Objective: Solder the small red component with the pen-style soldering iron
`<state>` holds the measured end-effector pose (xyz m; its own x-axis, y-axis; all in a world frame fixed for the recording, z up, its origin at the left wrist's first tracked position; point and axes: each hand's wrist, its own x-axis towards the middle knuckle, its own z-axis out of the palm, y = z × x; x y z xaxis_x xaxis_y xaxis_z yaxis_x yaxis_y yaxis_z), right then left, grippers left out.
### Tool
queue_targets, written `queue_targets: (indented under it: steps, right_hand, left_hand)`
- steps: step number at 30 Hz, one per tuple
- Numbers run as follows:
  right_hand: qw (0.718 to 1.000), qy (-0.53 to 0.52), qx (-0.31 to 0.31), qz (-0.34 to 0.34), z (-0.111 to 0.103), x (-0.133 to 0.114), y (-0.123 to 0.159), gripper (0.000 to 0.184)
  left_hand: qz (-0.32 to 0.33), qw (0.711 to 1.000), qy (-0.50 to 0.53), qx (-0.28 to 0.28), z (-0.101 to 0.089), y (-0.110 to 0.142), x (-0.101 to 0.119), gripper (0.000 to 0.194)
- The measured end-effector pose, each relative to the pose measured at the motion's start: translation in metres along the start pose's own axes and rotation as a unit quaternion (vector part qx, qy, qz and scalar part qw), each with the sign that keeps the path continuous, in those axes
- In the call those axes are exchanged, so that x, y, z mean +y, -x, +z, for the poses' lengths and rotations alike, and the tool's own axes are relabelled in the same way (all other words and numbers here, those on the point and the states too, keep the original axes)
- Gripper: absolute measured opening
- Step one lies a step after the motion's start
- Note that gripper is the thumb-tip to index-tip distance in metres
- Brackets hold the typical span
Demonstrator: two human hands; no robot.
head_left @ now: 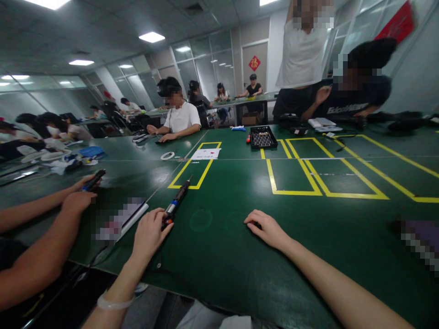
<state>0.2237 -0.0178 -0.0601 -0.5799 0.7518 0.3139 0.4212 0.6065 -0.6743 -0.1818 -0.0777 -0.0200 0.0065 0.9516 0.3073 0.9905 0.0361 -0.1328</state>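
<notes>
My left hand lies on the green table with its fingers closed round the rear end of a slim electric screwdriver. The screwdriver is black with a blue ring and a silver band, orange at the back. Its thin bit points away from me, reaching the edge of a yellow-taped box. To the right, my right hand rests palm down on the bare tabletop, fingers loosely bent and thumb a little apart. Nothing shows in it. Between the hands are faint round marks on the table.
A black tray of small parts stands ahead, near a printed white sheet and a white cable coil. Yellow tape outlines cross the table. At left, a neighbour's hand holds a similar tool beside a white bar.
</notes>
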Motion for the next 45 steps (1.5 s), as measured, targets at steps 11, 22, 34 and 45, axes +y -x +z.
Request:
queue_targets:
  steps: [11, 22, 34, 45]
  right_hand:
    - [1.000, 0.001, 0.002, 0.002, 0.001, 0.003, -0.002, 0.017]
    - [0.989, -0.127, 0.070, 0.032, 0.001, 0.008, -0.004, 0.029]
    - [0.974, -0.199, 0.087, 0.066, -0.001, 0.011, -0.005, 0.016]
    - [0.964, -0.243, 0.073, 0.081, -0.003, 0.011, -0.005, 0.023]
  left_hand:
    - [0.014, 0.957, 0.290, -0.017, -0.036, -0.023, 0.100, 0.031]
    - [0.116, 0.768, 0.590, -0.218, -0.010, -0.073, 0.222, 0.038]
    - [0.158, 0.819, 0.534, -0.135, -0.013, -0.060, 0.220, 0.030]
    - [0.179, 0.847, 0.489, -0.108, -0.019, -0.057, 0.221, 0.022]
